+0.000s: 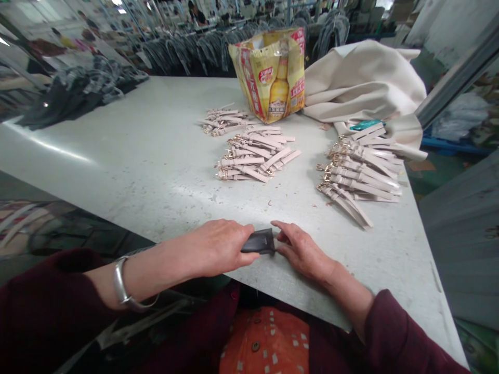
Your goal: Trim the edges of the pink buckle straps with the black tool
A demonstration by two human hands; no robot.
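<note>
Near the table's front edge, my left hand [218, 246] grips a short black leather-like piece [260, 242] between thumb and fingers. It is flat and rectangular, and its right end sticks out of the grip. At that end is my right hand [302, 249], its thumb and fingers bent together around something pale and small that I cannot make out. The right index finger is raised above the others. Beyond my hands lies a pile of pale pink buckle straps [253, 156] with gold-coloured buckles.
More buckle straps [358, 171] lie at the right. A yellow and red beer carton [273, 78] stands at the back beside cream sheet material [366, 78]. Black straps [81, 88] are heaped at the far left. A metal post [460, 67] rises by the table's right side.
</note>
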